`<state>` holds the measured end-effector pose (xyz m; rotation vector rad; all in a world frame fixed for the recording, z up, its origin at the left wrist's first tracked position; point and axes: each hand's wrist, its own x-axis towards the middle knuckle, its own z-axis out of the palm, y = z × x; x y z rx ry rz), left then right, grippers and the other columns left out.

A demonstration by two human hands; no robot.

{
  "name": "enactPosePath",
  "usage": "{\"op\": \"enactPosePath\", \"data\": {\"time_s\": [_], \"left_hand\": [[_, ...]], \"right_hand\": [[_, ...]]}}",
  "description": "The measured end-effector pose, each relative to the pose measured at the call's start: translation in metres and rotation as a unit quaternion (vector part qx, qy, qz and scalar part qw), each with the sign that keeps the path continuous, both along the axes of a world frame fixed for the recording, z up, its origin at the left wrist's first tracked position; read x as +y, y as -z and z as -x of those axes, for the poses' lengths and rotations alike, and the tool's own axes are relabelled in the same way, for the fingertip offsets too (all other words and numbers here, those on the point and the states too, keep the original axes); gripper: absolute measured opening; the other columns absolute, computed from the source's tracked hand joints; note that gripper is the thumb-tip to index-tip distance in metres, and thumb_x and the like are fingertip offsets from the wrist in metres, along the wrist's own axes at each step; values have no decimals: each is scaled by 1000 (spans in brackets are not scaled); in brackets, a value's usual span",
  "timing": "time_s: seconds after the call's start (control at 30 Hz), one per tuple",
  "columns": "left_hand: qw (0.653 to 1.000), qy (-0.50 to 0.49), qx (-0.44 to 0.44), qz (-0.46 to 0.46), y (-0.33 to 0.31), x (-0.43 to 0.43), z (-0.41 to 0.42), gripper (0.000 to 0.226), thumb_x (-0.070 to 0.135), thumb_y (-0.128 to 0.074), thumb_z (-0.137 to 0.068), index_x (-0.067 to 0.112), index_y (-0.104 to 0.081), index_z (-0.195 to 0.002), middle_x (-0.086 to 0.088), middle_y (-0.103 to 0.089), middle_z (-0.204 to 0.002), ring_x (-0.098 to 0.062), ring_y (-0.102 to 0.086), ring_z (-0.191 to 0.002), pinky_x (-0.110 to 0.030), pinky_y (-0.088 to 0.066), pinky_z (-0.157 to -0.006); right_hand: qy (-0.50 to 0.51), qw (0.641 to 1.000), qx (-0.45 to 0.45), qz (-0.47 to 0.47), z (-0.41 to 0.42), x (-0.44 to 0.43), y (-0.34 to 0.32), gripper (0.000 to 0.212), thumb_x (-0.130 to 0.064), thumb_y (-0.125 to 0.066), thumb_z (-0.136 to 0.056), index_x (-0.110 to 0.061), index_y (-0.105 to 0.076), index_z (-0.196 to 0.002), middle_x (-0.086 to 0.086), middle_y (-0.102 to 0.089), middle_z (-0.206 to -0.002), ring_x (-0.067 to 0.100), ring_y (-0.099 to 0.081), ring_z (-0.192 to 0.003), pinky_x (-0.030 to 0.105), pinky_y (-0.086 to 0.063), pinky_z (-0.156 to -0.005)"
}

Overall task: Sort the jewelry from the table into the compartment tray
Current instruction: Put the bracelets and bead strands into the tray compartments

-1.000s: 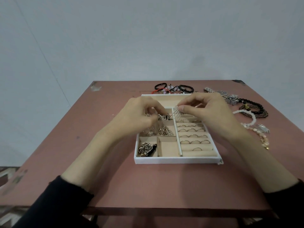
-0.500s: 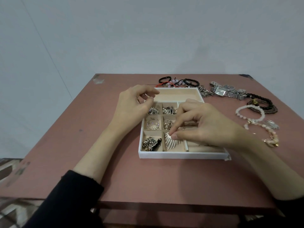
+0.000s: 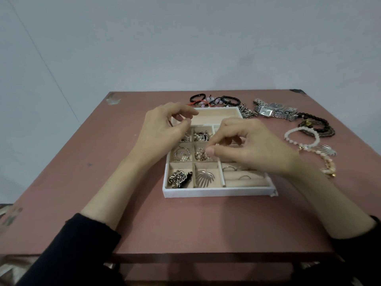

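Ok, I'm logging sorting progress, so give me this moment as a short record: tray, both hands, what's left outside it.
tray: white compartment tray, partly filled
front compartments: chunky chain left, silver leaf pendant beside it
left hand: above tray's far-left corner, fingers loosely curled, nothing seen in them
right hand: above tray, thumb and forefinger pinched; contents unclear
outside tray: watches, bead bracelets, second leaf pendant

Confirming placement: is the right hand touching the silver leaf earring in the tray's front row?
Apart. The head view shows the silver leaf earring lying flat, with a tray divider and a clear gap between it and the right hand.
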<state>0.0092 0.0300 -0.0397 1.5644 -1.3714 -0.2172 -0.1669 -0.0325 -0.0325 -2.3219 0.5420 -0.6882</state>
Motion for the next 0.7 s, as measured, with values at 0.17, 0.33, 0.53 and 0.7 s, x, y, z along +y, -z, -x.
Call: {"op": "enactPosePath", "data": {"time_s": [0.17,0.33,0.53,0.7], "left_hand": [[993,76,-74,-41,-23,-12,22,19,16,-59,-84,26,-71,-95,20,-64,-83,6,-54,-74,-11,-37,-67],[973,155,-162,-51,-37,-33,64,20,15,-60,-84,23,-71,-99,12,-69,-94,-1,-56,-83,-5,-39,-69],[945,218,-234,-74,-41,-64,118,23,17,-58,-85,21,-70,-104,5,-69,-98,-6,-54,-83,-12,-34,-66],[932,243,-251,-101,-27,-92,159,21,20,-62,-84,19,-70,-104,1,-70,-98,-9,-55,-82,-19,-40,-72]], "right_hand": [[90,992,-55,-67,18,-8,-8,7,-18,-69,-82,-14,-74,-79,8,-67,-74,0,-50,-59,12,-41,-55],[197,978,-45,-47,63,-32,-17,9,-19,-66,-85,-23,-73,-82,-8,-66,-68,-3,-52,-58,12,-40,-58],[318,946,-43,-55,123,-58,-9,23,-5,-60,-82,-23,-73,-81,9,-72,-85,19,-66,-78,31,-52,-80],[414,905,-84,-45,146,-67,9,26,-4,-55,-81,-23,-73,-81,9,-70,-80,16,-58,-70,22,-44,-65]]}}
